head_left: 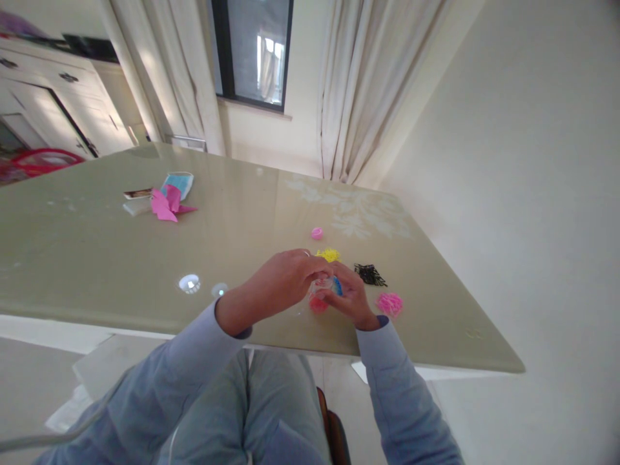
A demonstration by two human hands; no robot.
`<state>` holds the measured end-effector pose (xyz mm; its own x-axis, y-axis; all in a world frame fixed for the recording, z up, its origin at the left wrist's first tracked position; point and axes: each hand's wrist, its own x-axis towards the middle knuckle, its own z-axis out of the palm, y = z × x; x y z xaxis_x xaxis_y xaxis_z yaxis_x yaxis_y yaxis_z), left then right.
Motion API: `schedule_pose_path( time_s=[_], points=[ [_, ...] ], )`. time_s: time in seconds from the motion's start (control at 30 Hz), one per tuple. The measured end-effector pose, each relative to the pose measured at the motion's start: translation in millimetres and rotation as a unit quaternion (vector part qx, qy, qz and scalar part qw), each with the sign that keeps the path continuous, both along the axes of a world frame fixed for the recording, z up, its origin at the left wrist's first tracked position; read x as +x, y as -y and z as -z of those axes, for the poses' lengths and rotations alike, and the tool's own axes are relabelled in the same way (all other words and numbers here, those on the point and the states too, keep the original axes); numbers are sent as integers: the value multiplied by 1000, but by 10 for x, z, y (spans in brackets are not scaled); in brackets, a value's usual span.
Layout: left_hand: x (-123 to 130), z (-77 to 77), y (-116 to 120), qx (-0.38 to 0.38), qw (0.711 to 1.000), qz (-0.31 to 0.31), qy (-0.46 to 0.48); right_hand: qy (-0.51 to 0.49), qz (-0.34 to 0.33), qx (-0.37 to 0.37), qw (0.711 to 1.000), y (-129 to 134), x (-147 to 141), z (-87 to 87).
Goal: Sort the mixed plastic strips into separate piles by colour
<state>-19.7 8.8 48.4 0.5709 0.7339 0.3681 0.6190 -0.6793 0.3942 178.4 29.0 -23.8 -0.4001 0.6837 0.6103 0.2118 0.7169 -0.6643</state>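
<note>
My left hand (285, 278) and my right hand (351, 298) meet over the table with their fingers closed around a small clear plastic item (320, 284). Blue material (338, 287) shows by the right fingers; whether it lies inside the clear item I cannot tell. Just under the hands is a red-orange heap (318, 305), partly covered by them. Beyond the fingers lies a yellow heap (329, 254) of small thin pieces. To the right of my right hand are a black heap (370, 274) and a pink heap (389, 303), both of similar fine pieces.
A small pink round object (316, 233) sits behind the yellow heap. Farther left on the glossy table (242, 226) lie a pink folded-paper shape (169, 203), a blue face mask (178, 185) and a small flat item (138, 194). A wall (523, 194) rises along the right.
</note>
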Motion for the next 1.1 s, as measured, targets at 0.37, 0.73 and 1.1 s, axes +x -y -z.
schedule_pose_path(
  time_s=[0.37,0.73,1.1],
  points=[
    [-61,10,14,-25,987,-2,156,-20,2,-16,1000,8,5,5],
    [-49,578,75,-59,975,-60,208,-104,22,-93,990,2,9,90],
    [-416,778,40,48,940,-220,257,-12,70,14,997,-72,11,57]
  ],
)
